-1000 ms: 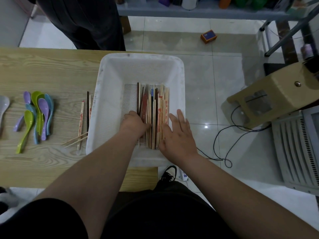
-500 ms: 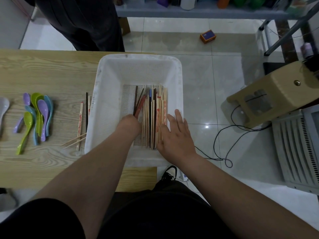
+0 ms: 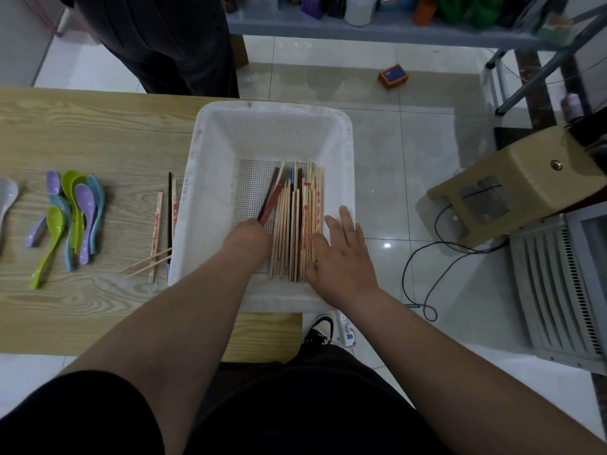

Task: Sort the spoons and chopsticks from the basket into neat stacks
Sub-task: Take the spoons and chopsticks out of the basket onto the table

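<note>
A white perforated basket (image 3: pixel 210 178) sits at the right end of the wooden table (image 3: pixel 98 133). Inside it lies a row of chopsticks (image 3: pixel 297 224), mostly pale wood with red print, plus a few dark ones. My left hand (image 3: pixel 246 238) is down in the basket and grips a few dark reddish chopsticks (image 3: pixel 271 200), tilted up to the right. My right hand (image 3: pixel 341 251) lies flat with straight fingers against the right side of the row. On the table to the left lie coloured spoons (image 3: pixel 74 215) and a few chopsticks (image 3: pixel 164 224).
A person in dark trousers (image 3: pixel 170 44) stands behind the table. A white spoon (image 3: pixel 6 198) lies at the left edge. Right of the basket are tiled floor, a tan stool (image 3: pixel 512 188), a black cable (image 3: pixel 423 274) and a grey grille (image 3: pixel 558 290).
My left hand has closed round a few dark chopsticks and lifted their far ends off the row, drawing slightly toward me. My right hand has stayed flat beside the row.
</note>
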Available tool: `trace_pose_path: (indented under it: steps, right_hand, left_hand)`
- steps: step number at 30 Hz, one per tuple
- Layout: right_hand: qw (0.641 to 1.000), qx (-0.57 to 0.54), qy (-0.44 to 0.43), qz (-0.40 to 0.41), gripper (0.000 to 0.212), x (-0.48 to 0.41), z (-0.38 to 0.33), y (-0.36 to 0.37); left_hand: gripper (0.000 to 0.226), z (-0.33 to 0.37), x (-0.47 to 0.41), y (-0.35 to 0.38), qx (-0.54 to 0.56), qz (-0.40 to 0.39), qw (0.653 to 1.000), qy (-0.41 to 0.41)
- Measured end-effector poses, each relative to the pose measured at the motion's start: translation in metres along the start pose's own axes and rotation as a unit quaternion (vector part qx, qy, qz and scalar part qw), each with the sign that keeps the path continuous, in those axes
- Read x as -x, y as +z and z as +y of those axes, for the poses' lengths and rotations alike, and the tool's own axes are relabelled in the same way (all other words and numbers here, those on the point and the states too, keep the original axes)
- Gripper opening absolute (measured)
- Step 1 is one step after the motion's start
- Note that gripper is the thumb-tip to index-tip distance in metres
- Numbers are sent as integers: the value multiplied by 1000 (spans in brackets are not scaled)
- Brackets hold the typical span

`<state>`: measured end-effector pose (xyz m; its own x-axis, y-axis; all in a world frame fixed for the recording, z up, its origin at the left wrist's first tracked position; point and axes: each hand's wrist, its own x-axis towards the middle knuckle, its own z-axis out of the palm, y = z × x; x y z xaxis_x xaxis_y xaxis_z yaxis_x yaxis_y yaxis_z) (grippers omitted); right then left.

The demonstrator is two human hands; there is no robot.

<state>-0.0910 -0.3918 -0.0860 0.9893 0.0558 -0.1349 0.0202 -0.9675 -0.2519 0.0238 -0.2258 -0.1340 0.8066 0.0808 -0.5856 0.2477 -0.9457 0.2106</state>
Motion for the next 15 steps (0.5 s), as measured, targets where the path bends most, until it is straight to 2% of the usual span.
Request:
trace_pose_path:
  steps: [5,9,12,15]
  right_hand:
    - [999,35,-1,-27,54,0,-3,-4]
    - [997,32,14,-67,58,-2,-17,-11]
    - [995,-2,15,-98,53,-5,-42,-9]
    - [991,-65,-12,-117,61,-6,-80,-3]
  left_hand:
    - [24,-2,25,-24,153,-21,988,32]
    - [10,-8,64,-57,277,-39,955,102]
    - [11,-35,84,-82,333,-13,934,131]
    - [4,-72,87,-105,407,29,905,122]
